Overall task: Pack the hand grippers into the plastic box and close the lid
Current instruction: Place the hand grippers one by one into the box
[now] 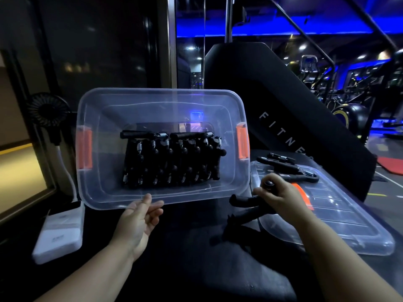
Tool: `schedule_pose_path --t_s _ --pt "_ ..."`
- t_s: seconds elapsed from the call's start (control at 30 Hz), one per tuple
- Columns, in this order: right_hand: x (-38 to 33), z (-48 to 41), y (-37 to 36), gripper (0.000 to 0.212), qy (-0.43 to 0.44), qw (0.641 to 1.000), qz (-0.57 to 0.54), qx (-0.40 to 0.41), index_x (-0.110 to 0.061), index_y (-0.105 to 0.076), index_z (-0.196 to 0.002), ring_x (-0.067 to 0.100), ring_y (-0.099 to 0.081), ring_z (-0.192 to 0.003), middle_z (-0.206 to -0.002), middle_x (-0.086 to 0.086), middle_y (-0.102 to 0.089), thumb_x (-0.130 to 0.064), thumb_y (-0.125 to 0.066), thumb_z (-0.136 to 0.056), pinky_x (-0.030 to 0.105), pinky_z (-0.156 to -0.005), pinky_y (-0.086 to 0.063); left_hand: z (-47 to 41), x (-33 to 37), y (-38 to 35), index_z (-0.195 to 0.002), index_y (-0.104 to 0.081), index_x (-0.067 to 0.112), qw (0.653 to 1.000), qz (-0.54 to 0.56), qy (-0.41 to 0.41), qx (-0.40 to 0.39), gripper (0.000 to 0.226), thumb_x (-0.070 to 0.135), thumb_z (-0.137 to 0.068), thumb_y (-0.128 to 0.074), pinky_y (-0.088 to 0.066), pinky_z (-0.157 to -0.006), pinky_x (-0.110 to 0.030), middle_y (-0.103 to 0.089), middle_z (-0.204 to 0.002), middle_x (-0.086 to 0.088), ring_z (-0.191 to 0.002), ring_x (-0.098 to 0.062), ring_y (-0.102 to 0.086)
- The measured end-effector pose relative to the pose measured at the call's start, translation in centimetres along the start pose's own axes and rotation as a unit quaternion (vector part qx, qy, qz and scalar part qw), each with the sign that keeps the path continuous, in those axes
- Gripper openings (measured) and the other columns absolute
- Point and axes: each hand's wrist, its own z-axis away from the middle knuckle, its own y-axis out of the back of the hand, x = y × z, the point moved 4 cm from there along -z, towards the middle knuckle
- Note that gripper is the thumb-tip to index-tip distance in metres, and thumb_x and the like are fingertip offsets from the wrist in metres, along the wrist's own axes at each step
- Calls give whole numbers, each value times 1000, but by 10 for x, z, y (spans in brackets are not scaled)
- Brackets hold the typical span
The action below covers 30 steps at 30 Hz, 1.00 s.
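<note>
Hand grippers (172, 160) lie packed in rows at the bottom of the clear plastic box (152, 92), which stands open. The left hand (139, 216) is loosely spread, palm up, fingertips at the box's near rim, while the right hand (281, 197) curls round one black gripper (246, 202) just right of the box. The lid (340, 216) lies flat further right, with two more grippers (290, 168) on its far end.

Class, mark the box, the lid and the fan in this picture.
box (196, 196), head view, near rim.
lid (327, 216), head view, bare ribbed middle.
fan (49, 110), head view, centre of grille.
</note>
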Motion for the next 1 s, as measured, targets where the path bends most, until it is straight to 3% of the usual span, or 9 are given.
schedule_pose_path --t_s 0.07,0.13,0.37,0.47,0.53,0.6,0.7,0.83,1.0 --pt "-4 3 2 20 -14 997 -48 -53 -22 -60 -80 -3 -57 -59 -67 -19 -66 -18 -79 -76 9 -53 -42 0 0 0 -91 -55 15 1000 -1 -1 -2 13 27 -95 -52 -45 -68 -25 -69 -92 -9 -72 -13 -59" --pt "-5 4 4 26 -46 987 -108 -107 -14 -62 -85 0 -63 -65 -78 -8 -73 -5 -82 -71 14 -54 -47 0 1 -1 -91 -55 15 1000 -3 0 -3 13 28 -95 -52 -45 -67 -25 -69 -91 -8 -73 -13 -59" --pt "-8 0 9 30 -103 977 -61 -178 -18 -72 -83 12 -61 -59 -72 4 -67 -1 -86 -63 29 -56 -51 -1 1 0 -94 -56 14 1000 -5 2 1 14 28 -94 -53 -46 -65 -24 -70 -89 -7 -71 -12 -60" --pt "-16 1 12 32 -71 975 31 -208 -32 -75 -81 8 -65 -66 -75 -2 -71 -12 -89 -61 32 -68 -54 0 1 0 -95 -56 13 1000 -4 0 0 14 27 -94 -53 -46 -65 -24 -70 -89 -7 -71 -13 -60" --pt "-29 4 11 30 -31 972 84 -218 -37 -74 -77 1 -65 -67 -75 -11 -72 -16 -89 -62 24 -70 -52 0 1 -1 -96 -55 13 1000 -4 0 -2 14 27 -95 -53 -46 -65 -24 -71 -89 -7 -71 -13 -60" --pt "-49 6 9 30 16 973 47 -224 -37 -75 -77 -2 -65 -70 -77 -13 -73 -13 -87 -64 16 -69 -50 -1 1 -1 -95 -55 14 1000 -1 3 -4 14 28 -95 -52 -46 -64 -24 -71 -88 -7 -70 -12 -60" --pt "-87 -1 11 32 71 979 -56 -182 -41 -76 -81 -2 -62 -72 -79 -6 -70 -21 -84 -58 9 -70 -43 -4 1 0 -97 -55 12 1000 10 8 -7 17 29 -96 -52 -47 -64 -24 -72 -85 -6 -69 -12 -62" --pt "-129 -28 6 34 155 984 1 -90 -35 -76 -89 -4 -59 -76 -75 -14 -62 -27 -87 -57 6 -70 -40 -3 0 1 -100 -54 10 1000 19 14 -8 19 28 -96 -52 -48 -65 -25 -73 -83 -6 -69 -12 -63" --pt "-163 -69 -23 28 161 975 151 12 -42 -73 -94 13 -62 -79 -64 -18 -60 -48 -80 -67 30 -71 -51 -4 1 2 -104 -55 8 999 24 20 -12 22 28 -95 -53 -47 -67 -26 -72 -86 -8 -71 -15 -62"
